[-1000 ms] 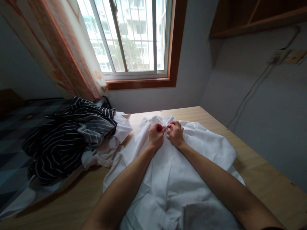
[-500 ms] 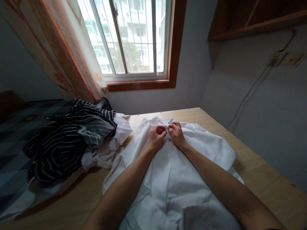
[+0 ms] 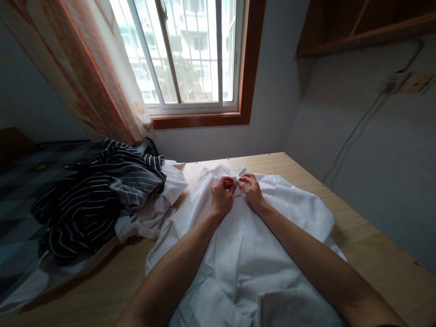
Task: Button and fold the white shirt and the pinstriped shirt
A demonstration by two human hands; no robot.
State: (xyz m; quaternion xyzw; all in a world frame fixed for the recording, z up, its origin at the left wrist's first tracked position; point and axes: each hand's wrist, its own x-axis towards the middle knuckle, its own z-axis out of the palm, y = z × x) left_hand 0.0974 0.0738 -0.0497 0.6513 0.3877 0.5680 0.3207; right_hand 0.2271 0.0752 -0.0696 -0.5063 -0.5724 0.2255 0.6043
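Note:
A white shirt [image 3: 235, 254] lies spread over the wooden table, its collar end towards the window. Near the collar, my left hand [image 3: 223, 193] pinches a bit of the shirt's front between thumb and fingers. Close beside it on the right, my right hand [image 3: 251, 190] is also closed on the fabric, the fingertips of both hands nearly meeting. A small pale piece of cloth shows between them; whether a button is there is too small to tell. Both forearms rest over the shirt's body.
To the left, a heap of black striped clothing [image 3: 85, 204] lies with crumpled white cloth [image 3: 173, 181] beside it. The wooden table [image 3: 374, 254] reaches the wall. Behind are a window [image 3: 190, 54] and a curtain [image 3: 98, 68]. A cable [image 3: 354, 131] hangs from a wall socket [image 3: 417, 83].
Both hands have shifted slightly left, and their fingertips have come a little closer together at the shirt's collar. The shirt's body and the clothing heap stay as they were.

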